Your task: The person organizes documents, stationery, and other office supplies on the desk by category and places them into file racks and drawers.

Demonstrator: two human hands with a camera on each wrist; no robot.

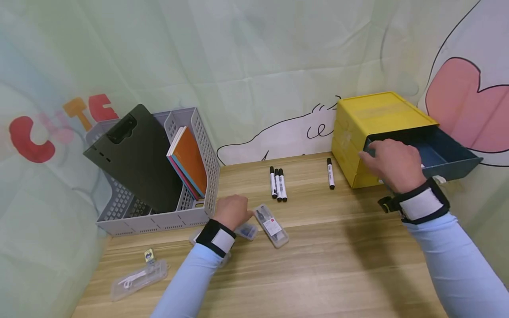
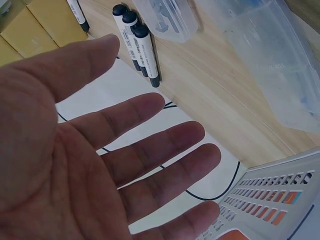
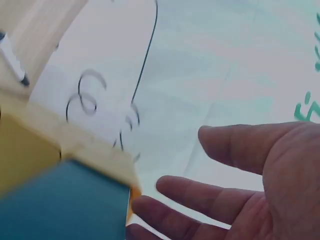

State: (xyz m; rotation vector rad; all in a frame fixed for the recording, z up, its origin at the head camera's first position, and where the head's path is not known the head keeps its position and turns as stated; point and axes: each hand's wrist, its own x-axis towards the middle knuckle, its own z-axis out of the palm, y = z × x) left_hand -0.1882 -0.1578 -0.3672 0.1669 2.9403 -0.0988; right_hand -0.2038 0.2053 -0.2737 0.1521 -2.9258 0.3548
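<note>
My left hand [image 1: 232, 211] hovers over several small clear plastic cases, palm bare and fingers spread in the left wrist view. One clear case [image 1: 246, 230] shows beside its wrist; the others are partly hidden under the hand. A longer clear case [image 1: 274, 229] with dark tools and a white label lies just right of the fingers. At the right, my right hand [image 1: 395, 163] is at the front of the yellow drawer cabinet [image 1: 383, 115], overlapping the pulled-out dark blue drawer [image 1: 453, 171]. Its fingers look loose and hold nothing in the right wrist view.
A grey basket [image 1: 159, 223] at the left holds a black clipboard [image 1: 145, 168] and upright notebooks [image 1: 192, 161]. Three markers [image 1: 279, 185] lie together behind the cases, another marker [image 1: 330, 174] beside the cabinet. A clear case [image 1: 139, 280] lies front left, near a small yellowish item [image 1: 149, 255].
</note>
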